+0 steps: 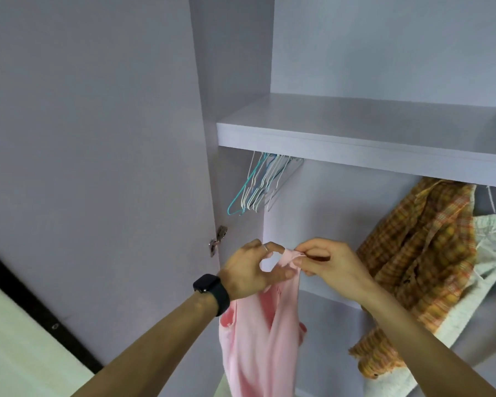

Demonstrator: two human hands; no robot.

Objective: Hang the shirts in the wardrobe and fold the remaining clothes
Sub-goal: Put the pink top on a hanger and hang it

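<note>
I see my left hand [251, 272] and right hand [328, 266] below the wardrobe shelf [355, 138]. Both have fingers curled, pinching the top of the pink shirt [258, 342], which dangles beneath them. Hangers [258, 184] hang under the shelf's left end, and a plaid shirt [418, 253] hangs under its right.

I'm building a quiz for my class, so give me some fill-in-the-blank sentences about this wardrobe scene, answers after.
1. The left hand and the right hand pinch the top of a ____ garment.
2. The empty hangers hang to the ____ of the checked shirt.
3. The watch on the left wrist is ____.
Answers: pink, left, black.
</note>
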